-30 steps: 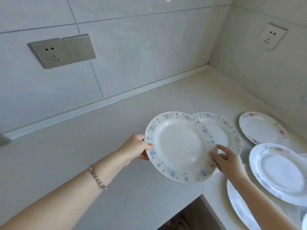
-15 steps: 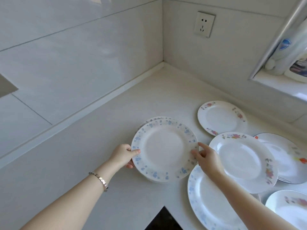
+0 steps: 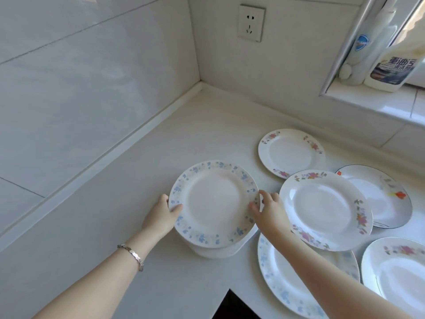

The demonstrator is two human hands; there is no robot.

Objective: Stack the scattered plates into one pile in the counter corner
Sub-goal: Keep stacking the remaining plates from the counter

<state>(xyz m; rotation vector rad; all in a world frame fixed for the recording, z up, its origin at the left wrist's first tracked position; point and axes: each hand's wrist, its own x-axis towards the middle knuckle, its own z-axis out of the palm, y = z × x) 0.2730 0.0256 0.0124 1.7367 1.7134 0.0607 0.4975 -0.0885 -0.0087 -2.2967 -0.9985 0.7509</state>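
We observe a pale L-shaped tabletop [image 3: 161,157] running into a corner formed by two tiled walls. The corner area itself carries no plate; all plates lie nearer the front edge.

The largest item in front is a front plate [image 3: 287,284] with blue flowers, partly covered by the right forearm. A pink-flowered plate [image 3: 322,208] overlaps it and also overlaps a dark-rimmed plate [image 3: 388,199] at the right. A cropped plate [image 3: 400,277] lies at the lower right, and a far plate [image 3: 289,153] lies alone toward the back wall.

The blue-flowered plate [image 3: 215,203] is held directly over a lower plate [image 3: 218,252], of which only the front rim shows. We cannot tell whether the two touch.

The left hand [image 3: 161,218] grips the left rim, thumb on top and fingers underneath. The right hand [image 3: 268,211] pinches the right rim between thumb and fingertips.

Two bottles [image 3: 391,65] stand on the window ledge. A wall socket [image 3: 251,23] is mounted above the corner. A bracelet [image 3: 131,253] encircles the left wrist.
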